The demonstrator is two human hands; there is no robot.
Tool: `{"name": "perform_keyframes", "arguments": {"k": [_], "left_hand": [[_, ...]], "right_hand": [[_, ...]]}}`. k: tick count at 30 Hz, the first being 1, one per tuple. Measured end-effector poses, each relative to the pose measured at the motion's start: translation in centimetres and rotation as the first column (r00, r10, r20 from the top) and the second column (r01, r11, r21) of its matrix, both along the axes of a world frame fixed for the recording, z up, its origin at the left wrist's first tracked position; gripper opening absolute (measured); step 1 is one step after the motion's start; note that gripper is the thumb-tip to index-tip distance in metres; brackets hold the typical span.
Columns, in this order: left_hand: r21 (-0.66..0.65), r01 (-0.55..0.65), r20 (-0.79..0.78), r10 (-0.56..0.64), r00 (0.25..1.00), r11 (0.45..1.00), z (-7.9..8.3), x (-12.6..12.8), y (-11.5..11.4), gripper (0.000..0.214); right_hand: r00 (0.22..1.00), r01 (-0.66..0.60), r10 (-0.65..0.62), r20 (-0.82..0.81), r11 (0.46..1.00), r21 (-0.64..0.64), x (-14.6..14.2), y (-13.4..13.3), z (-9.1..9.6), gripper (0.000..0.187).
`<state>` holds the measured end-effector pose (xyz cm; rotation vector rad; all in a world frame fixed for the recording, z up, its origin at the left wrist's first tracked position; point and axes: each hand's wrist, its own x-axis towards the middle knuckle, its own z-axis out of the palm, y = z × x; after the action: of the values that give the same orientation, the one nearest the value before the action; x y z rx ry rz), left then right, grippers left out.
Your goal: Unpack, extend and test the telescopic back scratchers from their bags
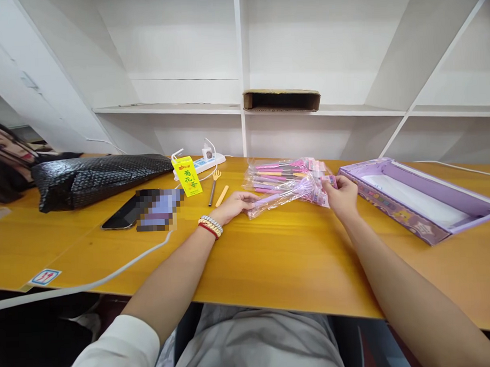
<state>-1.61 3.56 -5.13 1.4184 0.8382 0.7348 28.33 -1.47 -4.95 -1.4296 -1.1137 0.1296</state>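
A pile of pink and purple items in clear plastic packets lies on the orange table. My left hand rests at the pile's left end, fingers closed on the tip of one clear packet. My right hand pinches the other, pink end of that packet at the pile's right side. A beaded bracelet circles my left wrist.
An open purple box lies at the right. A yellow drink carton, a small hand-shaped stick, a phone, a power strip with white cable and a black bubble mailer sit at the left. A cardboard box is on the shelf. A person sits at the far left.
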Motion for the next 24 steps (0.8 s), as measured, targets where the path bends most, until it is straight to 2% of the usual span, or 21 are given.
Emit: {"name": "perform_keyframes", "arguments": {"k": [5, 9, 11, 13, 17, 24], "left_hand": [[0.012, -0.006, 0.004, 0.006, 1.0, 1.0, 0.0, -0.5, 0.4, 0.032], [-0.016, -0.035, 0.1, 0.036, 0.994, 0.999, 0.1, -0.8, 0.3, 0.044], [-0.054, -0.101, 0.179, 0.109, 0.978, 0.993, 0.2, -0.9, 0.3, 0.049], [-0.1, -0.192, 0.264, 0.212, 0.941, 0.976, 0.4, -0.9, 0.4, 0.049], [-0.172, -0.345, 0.393, 0.386, 0.835, 0.923, 0.7, -0.7, 0.6, 0.035], [-0.229, -0.384, 0.473, 0.447, 0.76, 0.895, 1.0, -0.6, 0.6, 0.011]], "right_hand": [[0.996, 0.085, -0.085, 0.021, 0.995, -0.044, 0.3, 0.1, -0.2, 0.022], [0.995, 0.092, -0.093, -0.039, 0.995, -0.033, 0.2, 0.0, -0.3, 0.058], [0.994, 0.042, -0.048, -0.101, 0.998, -0.055, 0.2, 0.1, -0.4, 0.066], [0.983, -0.051, 0.038, -0.178, 0.996, -0.068, 0.3, 0.3, -0.5, 0.058], [0.94, -0.209, 0.186, -0.286, 0.976, -0.053, 0.2, 0.5, -0.6, 0.035], [0.914, -0.28, 0.235, -0.331, 0.955, -0.096, -0.4, 0.1, -0.4, 0.022]]}}
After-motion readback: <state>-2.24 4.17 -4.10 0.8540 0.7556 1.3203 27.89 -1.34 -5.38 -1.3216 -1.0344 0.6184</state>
